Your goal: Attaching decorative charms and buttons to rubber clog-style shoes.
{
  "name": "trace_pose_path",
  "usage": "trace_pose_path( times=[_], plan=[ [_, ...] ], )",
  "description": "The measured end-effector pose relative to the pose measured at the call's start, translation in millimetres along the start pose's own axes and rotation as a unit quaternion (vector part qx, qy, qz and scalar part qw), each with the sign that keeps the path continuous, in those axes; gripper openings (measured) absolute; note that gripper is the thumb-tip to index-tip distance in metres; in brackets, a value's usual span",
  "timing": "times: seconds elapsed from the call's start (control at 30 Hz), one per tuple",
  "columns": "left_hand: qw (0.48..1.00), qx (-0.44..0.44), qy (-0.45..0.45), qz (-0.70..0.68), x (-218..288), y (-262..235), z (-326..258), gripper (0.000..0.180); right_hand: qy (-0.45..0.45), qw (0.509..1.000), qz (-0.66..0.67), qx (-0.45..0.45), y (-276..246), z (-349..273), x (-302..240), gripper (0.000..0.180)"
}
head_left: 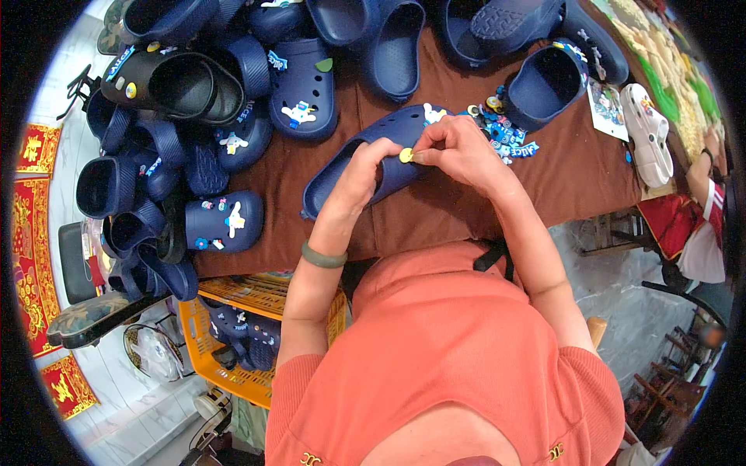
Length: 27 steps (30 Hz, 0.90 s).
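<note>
hands (435, 155) pin charm (406, 155), navy clog (388, 136)

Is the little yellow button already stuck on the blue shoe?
Cannot tell. The right hand pinches the yellow charm against the navy clog, which the left hand holds, but fingers hide whether it is fixed in.

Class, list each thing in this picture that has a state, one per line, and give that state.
Navy clog: held on the brown cloth, one white charm fitted.
Yellow charm: pinched against the clog.
Left hand: grip shut on the clog.
Right hand: grip shut on the yellow charm.
Yellow crate: under the table, holding clogs.
</note>
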<state>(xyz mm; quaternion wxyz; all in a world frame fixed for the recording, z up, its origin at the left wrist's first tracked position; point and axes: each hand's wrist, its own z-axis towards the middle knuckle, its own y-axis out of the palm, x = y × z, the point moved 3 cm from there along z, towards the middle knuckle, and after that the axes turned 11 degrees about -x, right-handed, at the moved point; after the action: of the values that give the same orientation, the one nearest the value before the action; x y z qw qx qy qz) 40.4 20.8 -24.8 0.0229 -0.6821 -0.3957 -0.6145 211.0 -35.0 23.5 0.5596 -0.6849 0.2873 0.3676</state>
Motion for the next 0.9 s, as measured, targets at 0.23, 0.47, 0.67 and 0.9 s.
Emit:
trace_pose_path(
  times=[0.23,0.47,0.67,0.9],
  plan=[
    [0.994,-0.009,0.087,0.07,14,33,-4,0.045,-0.108,0.987,0.015,0.119,-30,-30,28,0.016],
    [0.997,0.024,0.073,-0.02,11,29,0,0.041,0.064,0.974,0.051,0.211,-66,-86,89,0.015],
    [0.994,0.087,0.042,-0.049,1,9,2,0.033,-0.076,0.949,-0.252,0.176,-38,-81,71,0.021],
    [0.998,-0.024,-0.06,0.019,5,-5,-20,0.028,-0.041,0.945,-0.294,0.137,-27,-75,66,0.025]
  ],
)
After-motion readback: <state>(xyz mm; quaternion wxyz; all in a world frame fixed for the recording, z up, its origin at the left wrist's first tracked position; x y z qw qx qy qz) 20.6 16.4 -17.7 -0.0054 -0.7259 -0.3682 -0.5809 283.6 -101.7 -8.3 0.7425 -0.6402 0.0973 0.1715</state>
